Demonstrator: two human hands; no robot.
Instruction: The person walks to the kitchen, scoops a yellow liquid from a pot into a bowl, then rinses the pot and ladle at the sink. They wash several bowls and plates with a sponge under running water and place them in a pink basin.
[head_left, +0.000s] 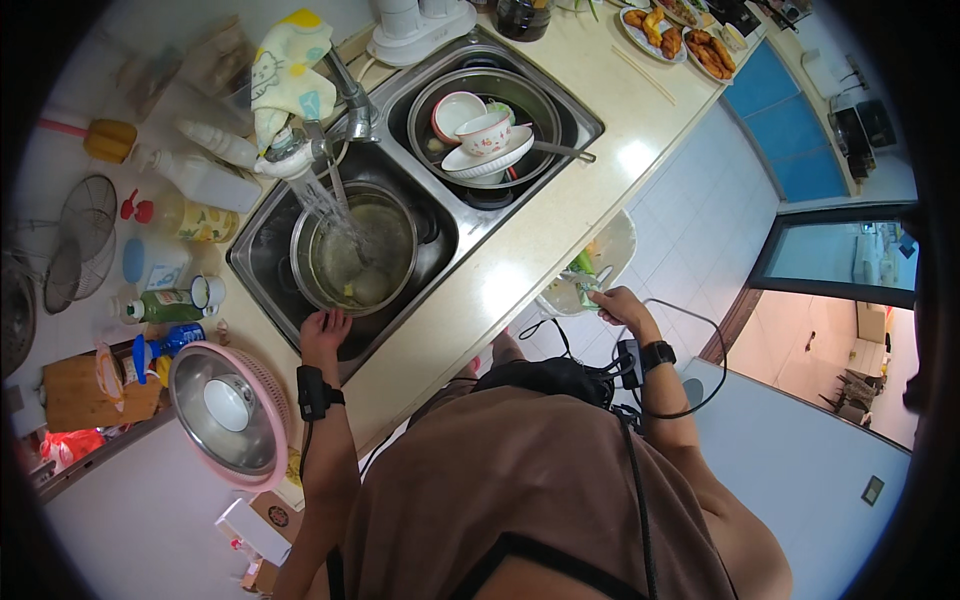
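Water runs from the faucet into a metal pot in the near-left sink basin. My left hand is at the pot's lower rim with its fingers curled; whether it grips the rim is not clear. My right hand is over a pale waste bin beside the counter, its fingers on something whitish and green that I cannot make out. In the other basin, a wide metal pan bears a red-rimmed bowl, a patterned bowl and a white fluted dish.
Bottles, including a green one, line the left wall. A pink colander with a metal basin stands at the lower left. Chopsticks and plates of fried food lie along the counter. A cable loops around my right wrist.
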